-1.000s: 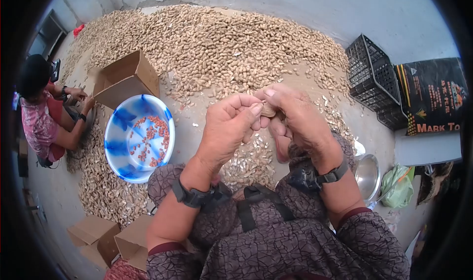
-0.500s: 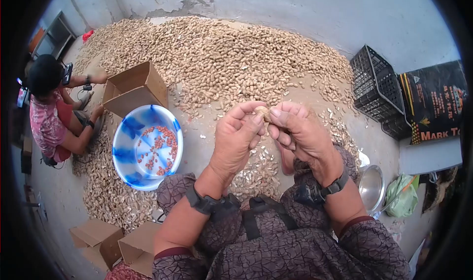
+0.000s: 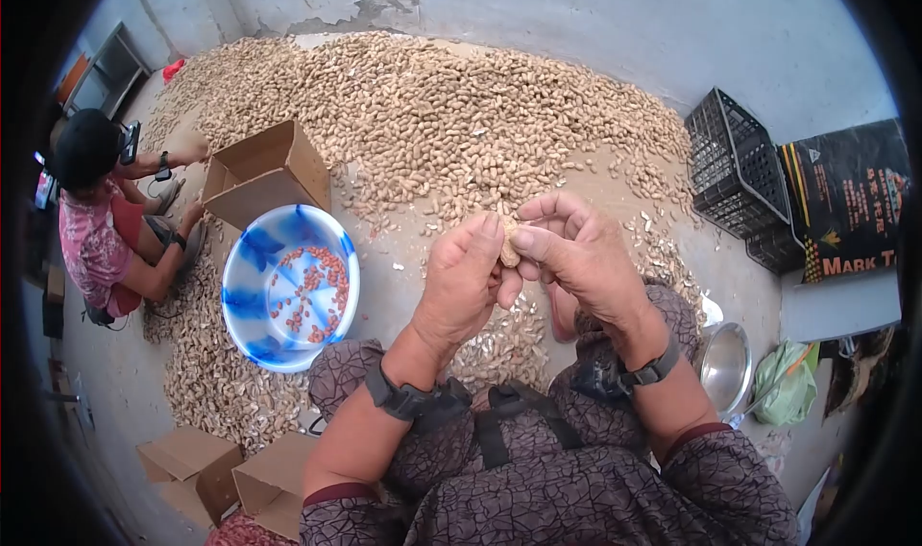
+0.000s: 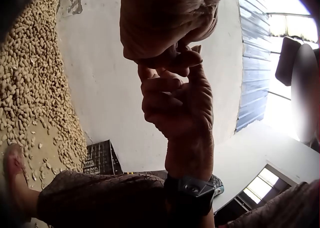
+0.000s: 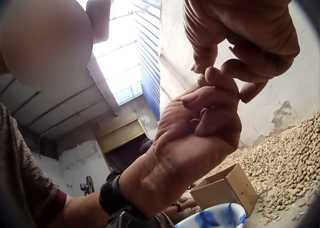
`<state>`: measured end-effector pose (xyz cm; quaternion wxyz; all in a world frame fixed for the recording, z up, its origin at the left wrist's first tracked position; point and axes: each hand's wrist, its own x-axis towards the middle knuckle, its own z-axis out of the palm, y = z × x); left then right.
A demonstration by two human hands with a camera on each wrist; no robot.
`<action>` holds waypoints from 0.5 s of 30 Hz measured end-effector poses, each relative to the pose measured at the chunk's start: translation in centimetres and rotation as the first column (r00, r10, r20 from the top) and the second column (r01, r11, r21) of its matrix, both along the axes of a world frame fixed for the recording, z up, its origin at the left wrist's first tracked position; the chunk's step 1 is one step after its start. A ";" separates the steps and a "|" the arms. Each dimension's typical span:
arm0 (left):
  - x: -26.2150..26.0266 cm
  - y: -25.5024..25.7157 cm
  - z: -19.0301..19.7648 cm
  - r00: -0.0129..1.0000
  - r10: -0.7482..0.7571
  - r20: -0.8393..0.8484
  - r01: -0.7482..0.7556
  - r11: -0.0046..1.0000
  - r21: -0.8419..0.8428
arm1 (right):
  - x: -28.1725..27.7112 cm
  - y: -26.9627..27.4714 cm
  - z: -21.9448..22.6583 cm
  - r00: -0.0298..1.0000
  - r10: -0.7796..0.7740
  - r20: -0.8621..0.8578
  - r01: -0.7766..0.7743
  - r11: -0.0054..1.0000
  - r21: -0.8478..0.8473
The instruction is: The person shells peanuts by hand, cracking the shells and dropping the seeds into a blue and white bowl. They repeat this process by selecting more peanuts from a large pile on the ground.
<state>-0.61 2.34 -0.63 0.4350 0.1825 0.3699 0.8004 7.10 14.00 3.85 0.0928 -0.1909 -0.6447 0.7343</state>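
Head view: I have one peanut pod [image 3: 508, 249] pinched between my two hands, out in front of me above the floor [image 3: 384, 296]. My left hand [image 3: 459, 279] grips it from one side with thumb and bent fingers; my right hand [image 3: 588, 258] holds the other side, thumb against the husk, fingers curled. Whether the pod has split I can't tell: my thumbs cover part of it, and both wrist views are too dark there. The blue-and-white basin [image 3: 248, 298] sits on the floor to my left, by the near side of a cardboard box [image 3: 269, 178], with red kernels [image 3: 315, 279] lying mostly toward its right-hand wall.

My worry is squeezing too hard: the husk could give all at once and drop its contents among the broken shells [image 3: 499, 349] between my feet, since the basin isn't underneath. A thumb slipping could cost me the whole pod.

Against half a second ago, the pod now stands lengthwise between my thumbs and shows more of itself; then, only a small piece showed at my fingertips. The kernels look unchanged.
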 end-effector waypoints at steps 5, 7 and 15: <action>0.3 0.5 0.0 1.000 -0.003 0.025 0.002 0.999 0.040 | 0.2 0.0 0.8 0.994 0.099 0.035 -0.098 0.995 -0.023; 0.3 0.5 -0.3 0.999 -0.026 0.025 0.024 0.998 0.059 | 0.2 0.3 0.7 0.982 0.164 0.096 -0.160 0.986 -0.041; 0.5 0.6 0.4 0.997 0.003 -0.073 -0.002 1.000 0.018 | -0.3 0.7 -0.2 0.966 0.260 0.021 -0.253 0.953 -0.167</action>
